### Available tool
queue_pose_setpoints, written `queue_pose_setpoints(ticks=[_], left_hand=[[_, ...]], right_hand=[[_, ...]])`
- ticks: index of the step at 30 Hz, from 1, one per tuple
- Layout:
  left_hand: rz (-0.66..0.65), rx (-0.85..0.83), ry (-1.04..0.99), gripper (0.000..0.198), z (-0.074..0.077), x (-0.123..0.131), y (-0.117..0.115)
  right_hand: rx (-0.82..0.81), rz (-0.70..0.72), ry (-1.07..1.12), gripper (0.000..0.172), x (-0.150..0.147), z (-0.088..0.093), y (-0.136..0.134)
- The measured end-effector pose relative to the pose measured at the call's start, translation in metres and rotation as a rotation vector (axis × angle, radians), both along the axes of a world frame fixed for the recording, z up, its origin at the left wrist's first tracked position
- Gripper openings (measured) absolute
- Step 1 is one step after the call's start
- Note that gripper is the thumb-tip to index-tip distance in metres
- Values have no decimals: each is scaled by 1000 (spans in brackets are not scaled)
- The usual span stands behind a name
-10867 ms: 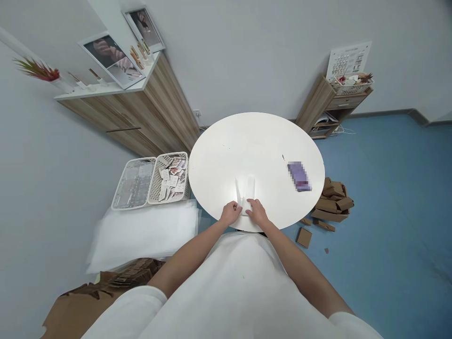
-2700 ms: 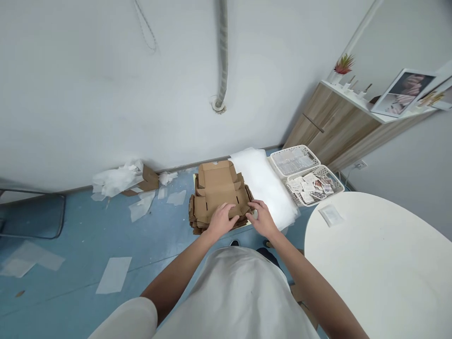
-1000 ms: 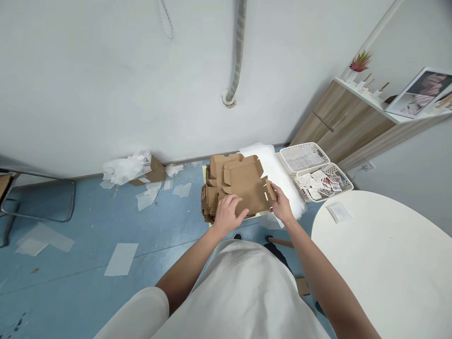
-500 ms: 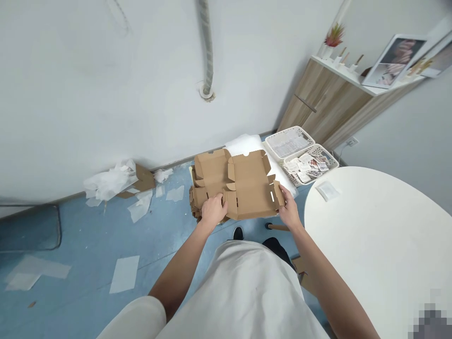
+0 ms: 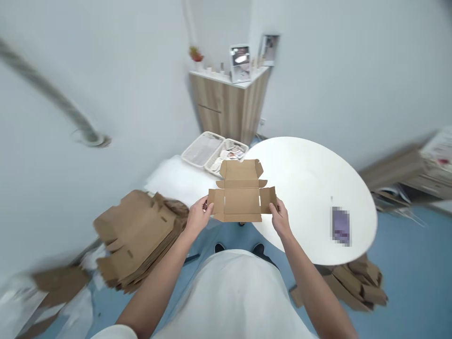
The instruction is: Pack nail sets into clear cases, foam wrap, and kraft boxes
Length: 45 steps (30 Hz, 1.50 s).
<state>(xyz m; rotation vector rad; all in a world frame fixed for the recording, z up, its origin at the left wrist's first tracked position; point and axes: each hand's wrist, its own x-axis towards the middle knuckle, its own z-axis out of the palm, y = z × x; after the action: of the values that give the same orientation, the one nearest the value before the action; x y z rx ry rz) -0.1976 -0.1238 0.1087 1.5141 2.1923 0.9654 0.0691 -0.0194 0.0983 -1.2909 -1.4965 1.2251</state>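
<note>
An unfolded brown cardboard box [image 5: 242, 202] is held up in front of me, its flaps spread out. My left hand [image 5: 199, 215] grips its left side flap between thumb and fingers. On the opposite side flap, my right hand [image 5: 280, 217] is closed with the thumb on top. The box's right part overlaps the edge of the round white table [image 5: 307, 188] in view. To the left lies a stack of flat cardboard boxes [image 5: 141, 230], apart from both hands.
White plastic baskets [image 5: 203, 149] with cards and packets stand beyond a white wrapped bundle [image 5: 180, 181]. A wooden cabinet [image 5: 226, 103] fills the corner. A blurred purple item [image 5: 341, 226] lies on the table. More cardboard boxes [image 5: 356, 285] sit on the floor at right.
My view has turned right, towards the table. The box has come away from the stack and is now held in both hands; my left hand has moved onto its left flap.
</note>
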Motion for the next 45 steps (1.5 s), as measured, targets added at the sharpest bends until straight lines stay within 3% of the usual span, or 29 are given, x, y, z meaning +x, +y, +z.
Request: queue_pose_setpoints(ticks=[2, 7, 11, 15, 22, 26, 28, 30, 32, 34, 40, 45], left_hand=[[-89, 4, -113, 35, -12, 26, 29], [-218, -72, -416, 38, -48, 90, 88], [-154, -158, -628, 43, -71, 129, 116], [-99, -240, -697, 40, -86, 158, 127], [-24, -386, -642, 37, -101, 179, 137], [-21, -383, -336, 48, -97, 180, 138], [-132, -310, -84, 57, -93, 182, 132], [-351, -280, 138, 67, -89, 187, 123], [-582, -309, 303, 74, -86, 195, 114], [-713, -348, 431, 75, -86, 204, 107], [-771, -415, 602, 63, -95, 220, 106], [-765, -499, 584, 47, -104, 219, 109]], right_hand=[[-52, -108, -10, 41, 42, -3, 4], [-194, -185, 78, 38, 130, -21, 7], [-289, -279, 79, 41, 176, -49, 5], [-311, -317, 51, 45, 204, -76, -1], [-374, -251, -35, 50, 217, -111, -7], [-343, -284, -264, 63, 217, -113, -2], [-256, -312, -398, 68, 216, -108, 5], [-186, -279, -469, 67, 215, -102, 16], [-153, -221, -491, 64, 212, -95, 32], [-140, -174, -487, 61, 208, -92, 52], [-268, -127, -335, 53, 199, -101, 109], [-346, -185, -304, 41, 193, -116, 123]])
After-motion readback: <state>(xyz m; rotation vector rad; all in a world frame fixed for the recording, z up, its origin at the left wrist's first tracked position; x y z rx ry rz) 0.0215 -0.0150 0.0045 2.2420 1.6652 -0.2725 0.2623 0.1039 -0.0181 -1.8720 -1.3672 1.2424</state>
